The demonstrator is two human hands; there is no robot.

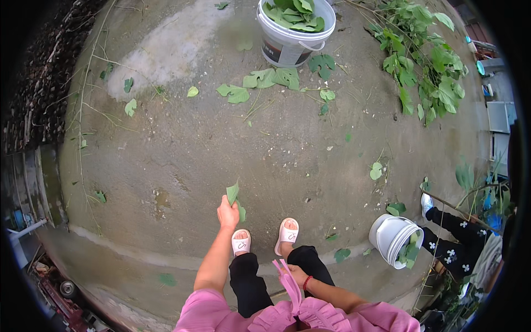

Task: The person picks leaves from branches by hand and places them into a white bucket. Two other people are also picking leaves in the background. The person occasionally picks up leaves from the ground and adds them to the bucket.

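My left hand [228,215] is out over the wet concrete, fingers closed around green leaves [232,193]; one points upward and another hangs beside the fingers. My right hand [297,275], with a red bracelet at the wrist, is close to my body above my trouser leg. Pink ribbon ends [291,286] from my top hang in front of it and cover part of the fingers, so whether it grips anything is unclear. Farther ahead a white plastic bucket [283,50] stands upright, with large green leaves [296,16] heaped inside.
Cut leafy branches [431,62] lie at the far right. Loose leaves [234,93] and bare twigs [85,83] are scattered on the concrete. At right, a second white bucket [383,236] holding leaves is beside another person's legs [452,245]. Dark stacked material [33,83] lines the left.
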